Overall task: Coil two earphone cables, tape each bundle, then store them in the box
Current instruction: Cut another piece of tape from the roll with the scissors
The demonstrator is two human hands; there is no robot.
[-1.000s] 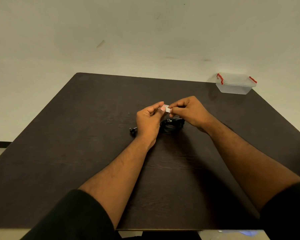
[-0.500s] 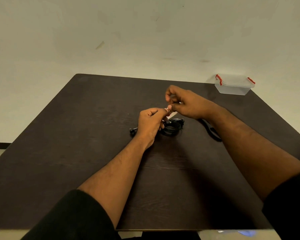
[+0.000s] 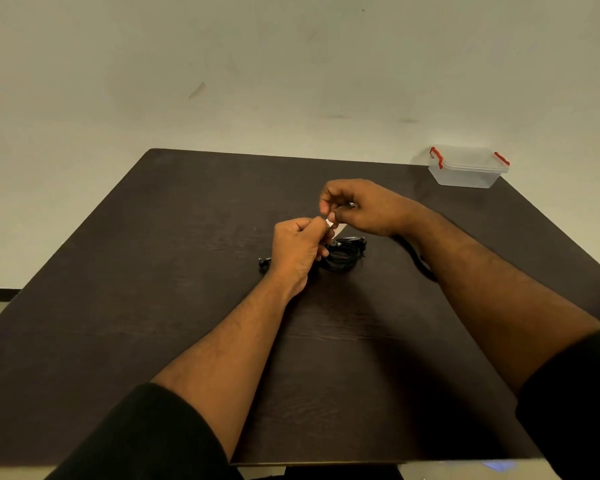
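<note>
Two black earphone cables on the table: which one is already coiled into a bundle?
The coiled cable lying just below the hands, mid-table. The other cable trails loose beside the right forearm.

left hand point(image 3: 297, 247), right hand point(image 3: 364, 207) pinch tape point(image 3: 329, 223) | coiled earphone cable point(image 3: 343, 254) below | box point(image 3: 466, 166) far-right

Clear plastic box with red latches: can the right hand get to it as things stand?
Probably yes. The clear plastic box with red latches sits at the far right table corner with bare tabletop between it and the right hand. But that hand is pinching a small white tape piece.
</note>
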